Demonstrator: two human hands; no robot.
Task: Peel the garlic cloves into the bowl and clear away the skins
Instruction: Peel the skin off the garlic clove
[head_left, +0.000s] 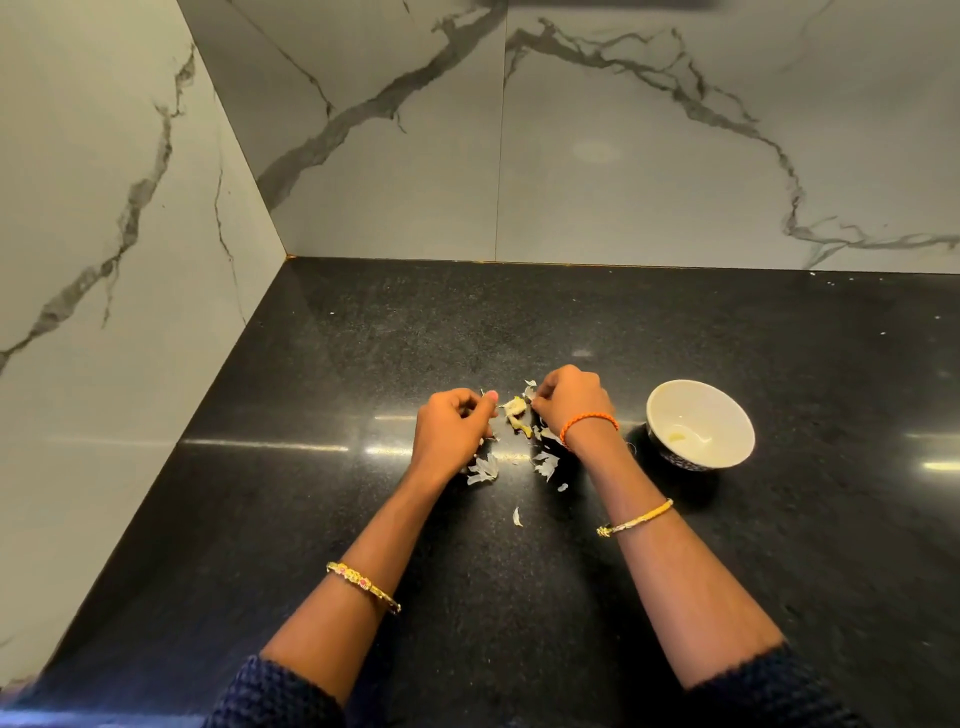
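A white marble-look wall (675, 156) with grey veins rises behind and to the left of a black speckled countertop (363, 519), which fills the lower half of the view and meets the wall in a corner at the upper left. Two bare forearms reach in from the bottom edge, dark knitted sleeves (270, 696) pushed up near the elbows. The left hand (454, 423) is curled loosely, fingers bent inward with the thumb tip pointing toward the garlic; whether it grips anything cannot be told. The right hand (569, 397) is curled too, its fingertips pinched together at the edge of the garlic pieces. A white bowl (727, 410) with a dark patterned outside stands on the counter just right of the right wrist, and one pale peeled clove (675, 435) lies at its bottom. Between the two hands sits a small yellowish garlic clove (515, 410), partly skinned. Papery white skins (483, 470) lie scattered on the counter under and just in front of the hands. A gold bangle (363, 587) circles the left forearm, another gold bangle (636, 518) the right, and an orange thread band (589, 420) the right wrist.
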